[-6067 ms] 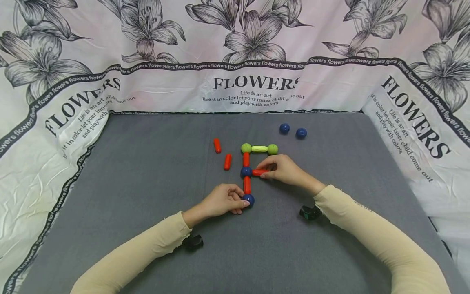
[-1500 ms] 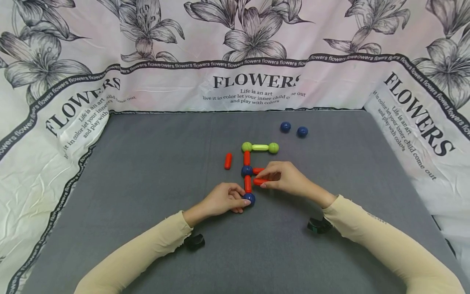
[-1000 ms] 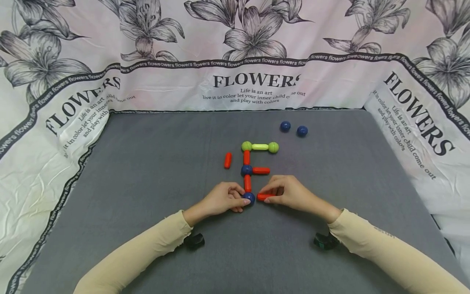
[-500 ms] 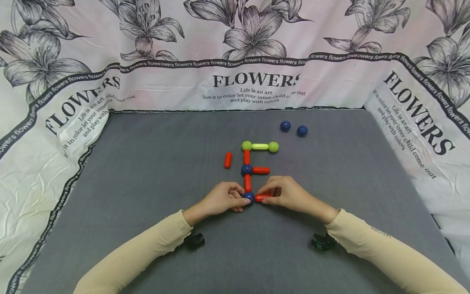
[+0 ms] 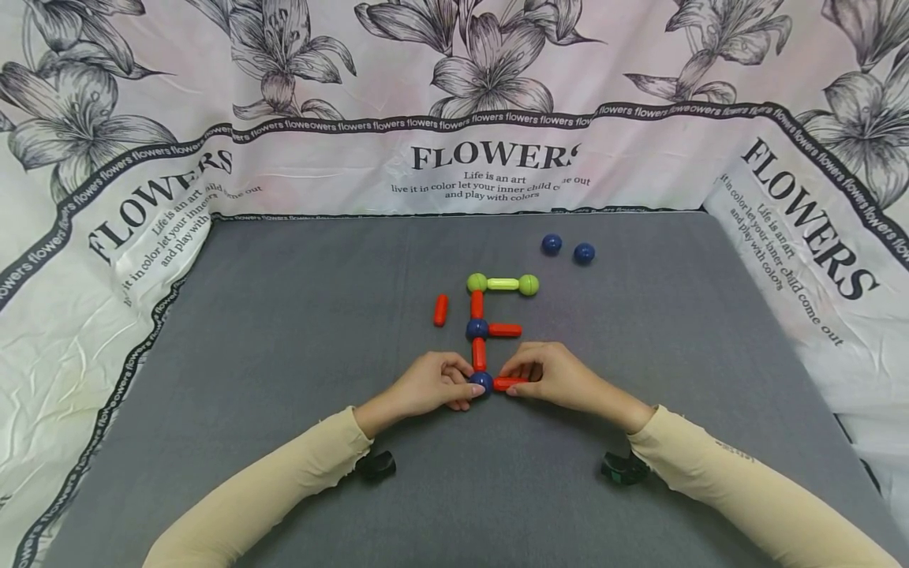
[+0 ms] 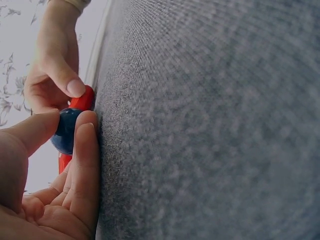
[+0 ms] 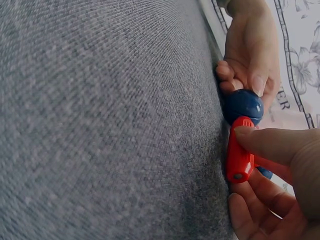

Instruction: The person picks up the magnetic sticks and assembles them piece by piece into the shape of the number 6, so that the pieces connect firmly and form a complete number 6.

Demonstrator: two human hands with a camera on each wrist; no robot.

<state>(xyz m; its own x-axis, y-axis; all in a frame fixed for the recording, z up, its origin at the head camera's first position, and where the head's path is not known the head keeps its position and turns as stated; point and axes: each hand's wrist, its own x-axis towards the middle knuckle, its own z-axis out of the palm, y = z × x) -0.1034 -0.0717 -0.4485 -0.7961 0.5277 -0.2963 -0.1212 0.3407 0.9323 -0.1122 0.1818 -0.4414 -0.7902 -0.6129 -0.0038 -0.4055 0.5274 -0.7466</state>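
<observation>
My left hand [image 5: 433,384] pinches the near blue ball [image 5: 482,383] between thumb and fingers. In my right hand [image 5: 557,375] is a red magnetic rod [image 5: 507,383], gripped by thumb and fingers, its left end against that ball; the right wrist view shows the red rod [image 7: 241,150] touching the blue ball [image 7: 243,107]. From the ball a red rod [image 5: 479,354] runs back to the middle blue ball [image 5: 477,328], which bears another red rod [image 5: 506,330] to the right. A further red rod [image 5: 477,304] leads to a green ball [image 5: 477,282], joined by a green rod [image 5: 503,283] to a second green ball [image 5: 529,285].
One loose red rod [image 5: 441,310] lies left of the joined pieces. Two loose blue balls [image 5: 551,244] lie at the back right of the grey table [image 5: 298,315]. A flower-printed cloth [image 5: 490,173] stands behind and at the sides.
My right hand released the middle red rod, took up a loose red rod from the left, and brought it down to the near blue ball. My left hand stays on that ball.
</observation>
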